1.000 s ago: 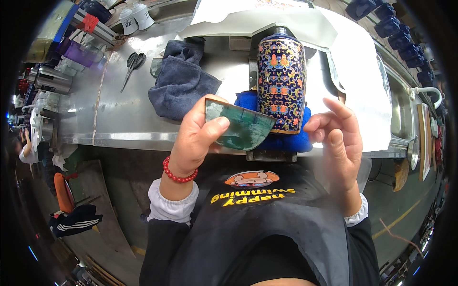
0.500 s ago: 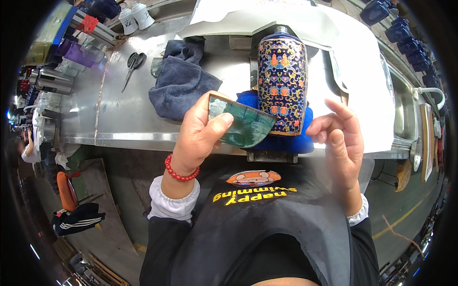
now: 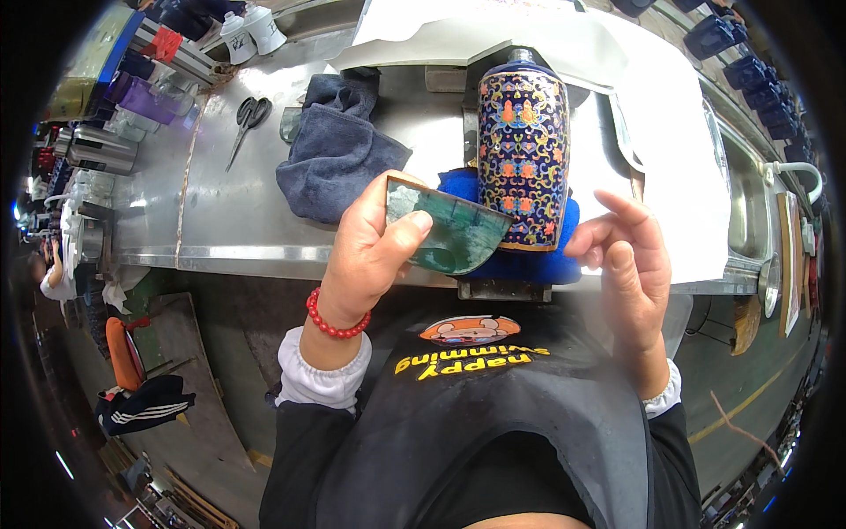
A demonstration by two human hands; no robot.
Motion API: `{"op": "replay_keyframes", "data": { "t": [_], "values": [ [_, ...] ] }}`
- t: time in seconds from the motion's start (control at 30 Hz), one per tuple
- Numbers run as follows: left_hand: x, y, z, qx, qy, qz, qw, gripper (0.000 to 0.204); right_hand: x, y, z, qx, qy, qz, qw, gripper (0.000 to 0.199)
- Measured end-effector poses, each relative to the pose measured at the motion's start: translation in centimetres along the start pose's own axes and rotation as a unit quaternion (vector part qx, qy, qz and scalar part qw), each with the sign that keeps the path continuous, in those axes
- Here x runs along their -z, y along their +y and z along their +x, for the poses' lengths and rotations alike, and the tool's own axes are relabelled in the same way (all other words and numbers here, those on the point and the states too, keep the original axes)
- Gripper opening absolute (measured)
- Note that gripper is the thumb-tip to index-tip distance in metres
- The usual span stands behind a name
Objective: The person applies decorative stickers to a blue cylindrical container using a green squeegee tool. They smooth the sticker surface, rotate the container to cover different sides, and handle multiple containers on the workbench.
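Note:
My left hand (image 3: 374, 238) pinches a dark green, half-round scraper (image 3: 454, 234), thumb on its face. The scraper's right corner meets the lower left of a patterned bottle (image 3: 522, 159), and I cannot tell whether they touch. Dark blue with orange, yellow and white flower ornament, the bottle lies on its side with its neck pointing away from me. A bright blue cloth (image 3: 520, 268) is under its base. My right hand (image 3: 636, 260) hovers beside the base on the right, fingers apart and loosely curled, holding nothing.
A crumpled grey-blue towel (image 3: 335, 159) lies left of the bottle on the steel bench (image 3: 225, 194). Further left are black-handled scissors (image 3: 248, 122). White sheeting (image 3: 679, 176) covers the right side, beside a sink (image 3: 747, 198). Two white bottles (image 3: 251, 33) stand at the back left.

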State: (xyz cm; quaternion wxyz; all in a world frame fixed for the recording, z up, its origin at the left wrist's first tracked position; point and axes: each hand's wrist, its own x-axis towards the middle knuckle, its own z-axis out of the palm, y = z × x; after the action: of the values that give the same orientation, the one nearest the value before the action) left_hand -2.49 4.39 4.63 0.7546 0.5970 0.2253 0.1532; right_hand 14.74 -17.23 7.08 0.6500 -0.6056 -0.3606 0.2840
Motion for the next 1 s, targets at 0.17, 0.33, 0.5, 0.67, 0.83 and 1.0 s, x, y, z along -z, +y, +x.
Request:
{"op": "replay_keyframes", "data": {
  "t": [0.17,0.33,0.5,0.67,0.83,1.0],
  "values": [
    [-0.6,0.6,-0.2,-0.013,0.014,0.017,1.0,0.019,0.0,0.0,0.0,-0.001,-0.006,-0.005,1.0,0.057],
    [-1.2,1.2,-0.5,-0.047,0.022,0.052,0.997,0.018,0.2,0.2,0.0,0.014,-0.019,0.053,0.998,0.051],
    [-1.5,1.6,-0.6,-0.042,0.03,0.06,0.997,0.017,0.5,0.4,0.0,0.016,-0.027,0.041,0.999,0.051],
    [-1.6,1.9,-0.8,-0.034,0.038,0.078,0.996,0.017,0.5,0.5,0.0,0.017,-0.032,0.034,0.999,0.05],
    [-1.7,2.0,-0.9,-0.036,0.045,0.084,0.995,0.017,0.1,0.3,0.0,0.005,-0.019,-0.015,1.0,0.053],
    [-1.8,1.9,-0.8,-0.032,0.044,0.064,0.996,0.017,0.0,0.3,0.1,0.006,-0.015,-0.014,1.0,0.052]
  ]
}}
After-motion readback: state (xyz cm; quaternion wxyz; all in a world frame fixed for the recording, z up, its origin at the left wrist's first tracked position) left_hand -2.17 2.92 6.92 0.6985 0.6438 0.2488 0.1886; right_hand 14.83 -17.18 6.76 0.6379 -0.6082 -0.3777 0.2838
